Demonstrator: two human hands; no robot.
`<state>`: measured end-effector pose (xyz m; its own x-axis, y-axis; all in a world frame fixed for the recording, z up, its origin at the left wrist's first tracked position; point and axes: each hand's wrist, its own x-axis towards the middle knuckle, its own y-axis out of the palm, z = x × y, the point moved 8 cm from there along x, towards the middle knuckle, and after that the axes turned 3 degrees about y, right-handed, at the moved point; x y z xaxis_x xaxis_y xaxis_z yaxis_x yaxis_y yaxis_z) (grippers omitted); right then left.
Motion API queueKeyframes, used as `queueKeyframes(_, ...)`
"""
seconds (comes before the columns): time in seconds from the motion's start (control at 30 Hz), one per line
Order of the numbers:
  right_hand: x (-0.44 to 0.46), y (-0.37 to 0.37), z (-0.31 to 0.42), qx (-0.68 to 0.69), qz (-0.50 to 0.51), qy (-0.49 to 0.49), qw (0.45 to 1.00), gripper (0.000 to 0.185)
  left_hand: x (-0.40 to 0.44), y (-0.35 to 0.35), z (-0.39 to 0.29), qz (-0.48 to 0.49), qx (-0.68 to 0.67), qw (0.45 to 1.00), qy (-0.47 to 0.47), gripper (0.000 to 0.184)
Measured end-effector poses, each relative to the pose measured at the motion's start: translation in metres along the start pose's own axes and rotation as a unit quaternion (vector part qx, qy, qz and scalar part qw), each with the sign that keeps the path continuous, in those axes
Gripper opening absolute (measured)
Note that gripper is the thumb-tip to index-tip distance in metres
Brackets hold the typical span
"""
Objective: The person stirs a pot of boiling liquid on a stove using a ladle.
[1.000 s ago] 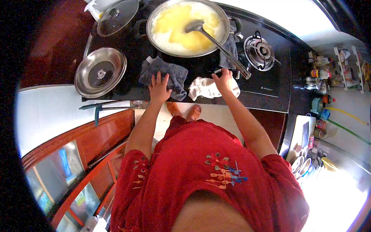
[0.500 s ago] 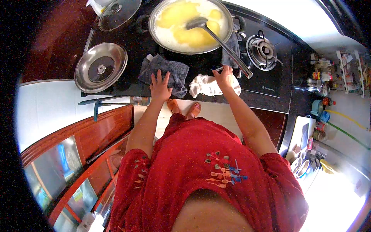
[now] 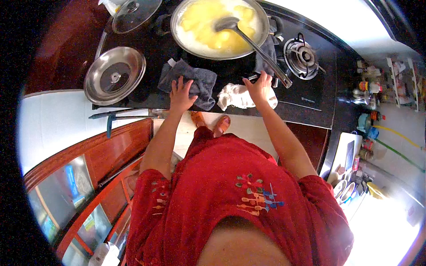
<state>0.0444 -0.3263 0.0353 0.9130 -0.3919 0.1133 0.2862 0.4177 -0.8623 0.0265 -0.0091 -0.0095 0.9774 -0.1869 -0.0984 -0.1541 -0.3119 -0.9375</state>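
My left hand [image 3: 181,97] lies with its fingers spread on a crumpled dark grey cloth [image 3: 202,82] at the front of the black hob. My right hand [image 3: 259,91] is over a bunched white cloth [image 3: 235,96], thumb and fingers apart. Between them shows a small dark and silver part, perhaps a hob knob [image 3: 253,78]; whether I touch it I cannot tell. Behind the hands a wide steel pot [image 3: 195,52] holds foamy liquid with yellow pieces. A ladle [image 3: 262,51] leans across its rim, handle towards my right hand.
An upturned steel lid [image 3: 97,80] rests at the left, with a glass lid [image 3: 133,17] behind it. Another grey cloth [image 3: 266,55] hangs by the pot's right handle. A bare gas burner [image 3: 305,56] is at the right; bottles [image 3: 370,86] stand farther right.
My right hand's thumb and fingers have spread apart, and the small dark part shows between them. My left hand has barely shifted on the grey cloth. The yellow pieces in the pot have moved.
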Motion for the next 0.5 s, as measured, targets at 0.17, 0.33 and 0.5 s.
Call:
queueKeyframes(0.17, -0.057, 0.034, 0.038, 0.115, 0.129, -0.169, 0.970, 0.060, -0.003, -0.025, 0.029, -0.089, -0.039, 0.995, -0.001, 0.075)
queueKeyframes(0.33, -0.122, 0.063, 0.141, -0.046, 0.284, -0.346, 0.893, 0.088, -0.001, -0.033, 0.048, -0.036, 0.053, 0.998, 0.020, 0.081)
queueKeyframes(0.5, -0.119, 0.094, 0.164, -0.089, 0.224, -0.348, 0.906, 0.094, 0.001, -0.043, 0.052, 0.006, 0.088, 0.995, 0.049, 0.078)
